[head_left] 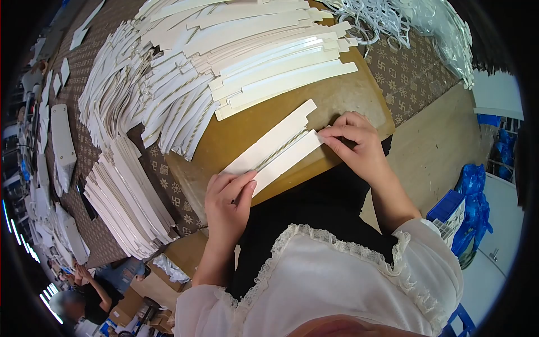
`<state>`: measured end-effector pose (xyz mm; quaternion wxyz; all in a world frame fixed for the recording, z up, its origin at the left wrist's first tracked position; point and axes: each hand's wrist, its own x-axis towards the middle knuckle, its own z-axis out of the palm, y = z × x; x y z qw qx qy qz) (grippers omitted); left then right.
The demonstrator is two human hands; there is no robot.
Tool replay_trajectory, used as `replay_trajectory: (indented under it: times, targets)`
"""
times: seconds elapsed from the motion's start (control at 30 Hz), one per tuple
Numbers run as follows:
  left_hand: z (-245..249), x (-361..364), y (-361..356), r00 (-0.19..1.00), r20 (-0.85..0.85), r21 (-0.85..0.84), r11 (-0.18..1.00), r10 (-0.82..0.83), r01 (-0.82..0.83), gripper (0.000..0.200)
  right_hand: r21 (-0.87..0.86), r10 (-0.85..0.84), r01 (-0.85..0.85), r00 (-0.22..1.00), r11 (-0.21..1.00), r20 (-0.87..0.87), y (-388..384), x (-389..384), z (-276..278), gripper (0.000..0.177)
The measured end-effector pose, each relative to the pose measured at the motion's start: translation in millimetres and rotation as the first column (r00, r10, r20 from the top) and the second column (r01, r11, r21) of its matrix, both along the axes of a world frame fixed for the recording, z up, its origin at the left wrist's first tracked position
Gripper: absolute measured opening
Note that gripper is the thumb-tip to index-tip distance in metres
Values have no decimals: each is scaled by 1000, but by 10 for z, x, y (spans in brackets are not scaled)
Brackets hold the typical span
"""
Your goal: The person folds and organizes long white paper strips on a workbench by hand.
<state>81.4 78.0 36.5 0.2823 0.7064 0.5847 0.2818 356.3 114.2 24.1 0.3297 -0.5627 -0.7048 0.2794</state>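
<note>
A cream zipper piece [279, 147], two pale strips with a metal zipper between them, lies slanted over the tan board [359, 92]. At its lower left end my left hand [229, 202] grips it between thumb and fingers. My right hand [353, 140] pinches the corner at the upper right end. Beyond the piece, a large fanned pile of similar zipper strips [185, 73] covers the back of the board and spreads to the left.
Another stack of strips [126, 196] lies at the left on the patterned cloth [412, 76]. White cords [373, 22] and a clear plastic bag [435, 33] are at the back right. Blue plastic [471, 208] hangs at the right. A person [92, 295] is at the lower left.
</note>
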Motion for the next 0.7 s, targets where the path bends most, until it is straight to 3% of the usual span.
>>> replay_trajectory:
  times: [0.13, 0.23, 0.37, 0.7]
  targets:
    - [20, 3, 0, 1000, -7, -7, 1000, 0, 0, 18, -37, -35, 32, 996, 999, -80, -83, 23, -14, 14]
    - [26, 0, -2, 1000, -10, -19, 1000, -1, 1, 18, 281, 146, -143, 989, 949, 11, -169, 57, -87, 25]
    - [16, -2, -4, 1000, -11, -23, 1000, 2, -2, 18, 317, 291, -321, 947, 892, 139, -231, -107, -41, 36]
    - [10, -5, 8, 1000, 17, -16, 1000, 1, -1, 18, 194, 247, -294, 940, 936, 233, -284, -234, -96, 42]
